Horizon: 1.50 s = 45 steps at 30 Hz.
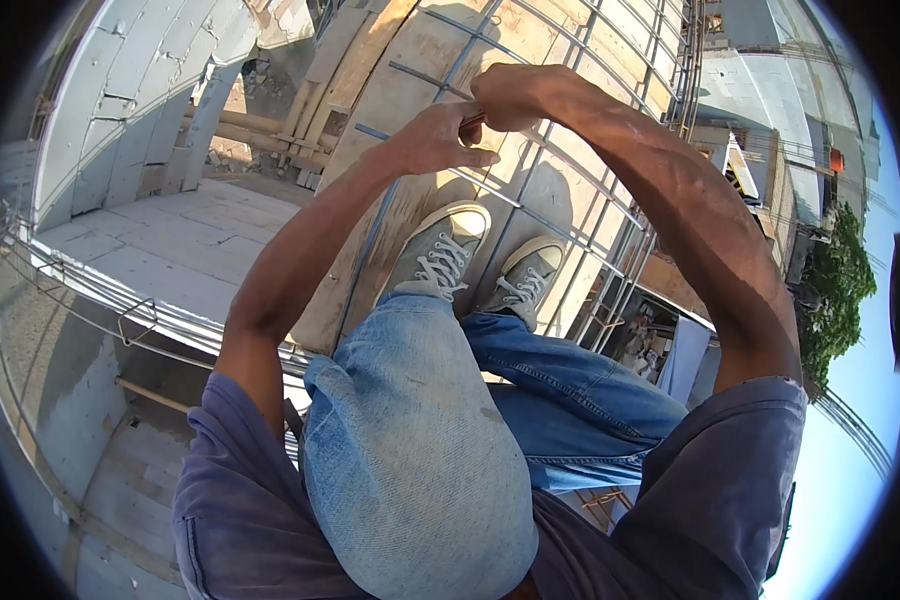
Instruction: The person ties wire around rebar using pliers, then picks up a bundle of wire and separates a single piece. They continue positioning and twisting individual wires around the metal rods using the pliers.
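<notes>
A pale wooden deck runs up the middle of the view, with grey block paving beyond its left edge. A steel bar grid lies across the deck and reaches its right edge. The person's legs in blue jeans fold over the deck's near end, and grey laced shoes stand on the boards among the bars. Both hands meet over the far part of the deck, touching each other. The right hand is curled tight, clamped on a small reddish piece. The left hand is half closed, thumb against that piece; whether it grips it cannot be told.
</notes>
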### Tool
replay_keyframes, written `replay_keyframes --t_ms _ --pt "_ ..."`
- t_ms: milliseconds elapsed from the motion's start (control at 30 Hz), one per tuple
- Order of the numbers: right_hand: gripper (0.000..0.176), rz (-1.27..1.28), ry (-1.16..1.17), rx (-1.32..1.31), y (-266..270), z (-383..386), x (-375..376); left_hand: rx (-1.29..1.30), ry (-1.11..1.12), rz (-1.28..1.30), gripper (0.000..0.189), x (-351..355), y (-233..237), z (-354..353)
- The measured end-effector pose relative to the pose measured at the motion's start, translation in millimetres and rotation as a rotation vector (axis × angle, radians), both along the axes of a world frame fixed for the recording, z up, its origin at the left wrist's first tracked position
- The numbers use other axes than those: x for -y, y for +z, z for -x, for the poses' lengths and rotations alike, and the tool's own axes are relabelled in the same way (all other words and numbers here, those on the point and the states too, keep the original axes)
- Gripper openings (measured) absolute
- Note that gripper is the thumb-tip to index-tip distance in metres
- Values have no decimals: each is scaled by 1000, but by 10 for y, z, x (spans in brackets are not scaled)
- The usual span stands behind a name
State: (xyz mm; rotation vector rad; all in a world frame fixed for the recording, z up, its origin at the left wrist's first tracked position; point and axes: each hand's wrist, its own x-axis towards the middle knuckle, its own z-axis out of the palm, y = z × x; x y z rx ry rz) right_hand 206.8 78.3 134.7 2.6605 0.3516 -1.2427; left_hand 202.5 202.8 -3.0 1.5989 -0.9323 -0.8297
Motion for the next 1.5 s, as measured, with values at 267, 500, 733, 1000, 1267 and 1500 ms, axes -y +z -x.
replay_keyframes --t_ms 267,500,733,1000,1267,1500 --pt "27 85 370 58 -20 24 28 -518 -140 -98 22 39 123 -274" --pt "20 24 731 745 -279 276 214 -518 -311 -17 18 113 -70 -374" --pt "15 1 155 80 113 -43 -119 69 252 86 32 49 91 66" --pt "37 48 255 8 188 19 -90 -220 -224 -239 40 76 227 -340" --pt "34 50 74 -44 151 94 63 -293 -356 146 34 234 15 -556" --pt "43 -854 -1015 -726 -155 534 788 -380 607 71 46 -629 141 -447"
